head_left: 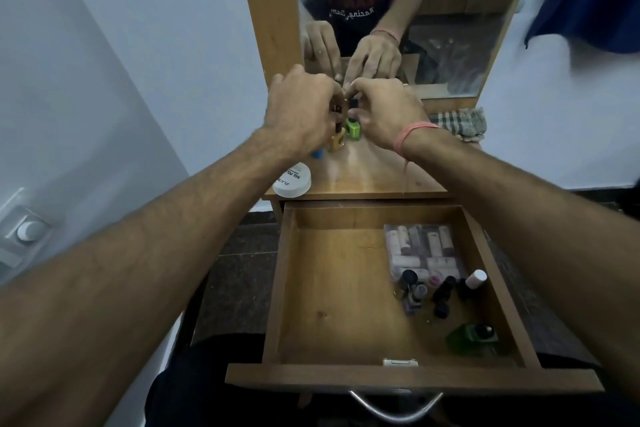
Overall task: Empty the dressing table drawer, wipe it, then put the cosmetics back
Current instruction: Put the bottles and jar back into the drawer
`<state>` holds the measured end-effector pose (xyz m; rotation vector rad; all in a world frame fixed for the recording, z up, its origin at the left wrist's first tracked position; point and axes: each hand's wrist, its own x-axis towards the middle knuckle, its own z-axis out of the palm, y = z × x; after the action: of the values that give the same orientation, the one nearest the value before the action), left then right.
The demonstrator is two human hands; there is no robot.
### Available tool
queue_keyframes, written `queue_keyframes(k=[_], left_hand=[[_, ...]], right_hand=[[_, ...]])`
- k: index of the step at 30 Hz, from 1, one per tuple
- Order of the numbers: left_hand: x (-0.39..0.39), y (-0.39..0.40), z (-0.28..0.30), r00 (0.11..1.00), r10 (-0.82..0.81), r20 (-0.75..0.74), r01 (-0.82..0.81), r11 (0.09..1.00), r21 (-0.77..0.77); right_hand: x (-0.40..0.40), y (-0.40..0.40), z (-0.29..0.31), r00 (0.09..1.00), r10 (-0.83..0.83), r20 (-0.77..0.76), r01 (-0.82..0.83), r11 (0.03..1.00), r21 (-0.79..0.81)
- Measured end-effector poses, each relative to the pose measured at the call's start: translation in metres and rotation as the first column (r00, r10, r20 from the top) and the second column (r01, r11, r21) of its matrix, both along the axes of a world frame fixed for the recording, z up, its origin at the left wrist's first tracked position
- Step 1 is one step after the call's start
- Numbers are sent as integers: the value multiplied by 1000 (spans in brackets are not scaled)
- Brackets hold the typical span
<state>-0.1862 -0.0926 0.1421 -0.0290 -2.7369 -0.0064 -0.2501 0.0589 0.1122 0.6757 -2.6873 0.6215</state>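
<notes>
Small bottles (100, 107) are pinched by the left hand (298, 107) and right hand (384, 107) above the worktop (363, 177), behind the open drawer (346, 295).

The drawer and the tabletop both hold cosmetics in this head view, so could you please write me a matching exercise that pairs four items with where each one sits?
Items:
1. green nail polish bottle
2. white round tub
3. clear pouch of small tubes
4. checked cloth

Places:
A. back right of the open drawer
B. tabletop, far right, below the mirror
C. front left corner of the tabletop
D. tabletop, just under the two hands

Pairs: 1-D, 2-C, 3-A, 4-B
</notes>
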Motion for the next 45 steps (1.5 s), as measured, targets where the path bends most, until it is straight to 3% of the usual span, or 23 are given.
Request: queue_keyframes(k=[14,19,30,45], left_hand=[[80,39,1,962,-245,-124,269,930,249],[128,53,-12,922,-385,-29,370,861,349],[182,92,-49,873,-464,151,412,867,281],[175,107,-81,850,-452,271,410,890,198]], right_hand=[[108,125,37,997,12,-73,-21,993,-120],[172,171,34,997,70,36,-69,997,-40],[210,197,-17,985,-19,169,6,997,78],[188,185,-56,959,-165,232,100,958,269]])
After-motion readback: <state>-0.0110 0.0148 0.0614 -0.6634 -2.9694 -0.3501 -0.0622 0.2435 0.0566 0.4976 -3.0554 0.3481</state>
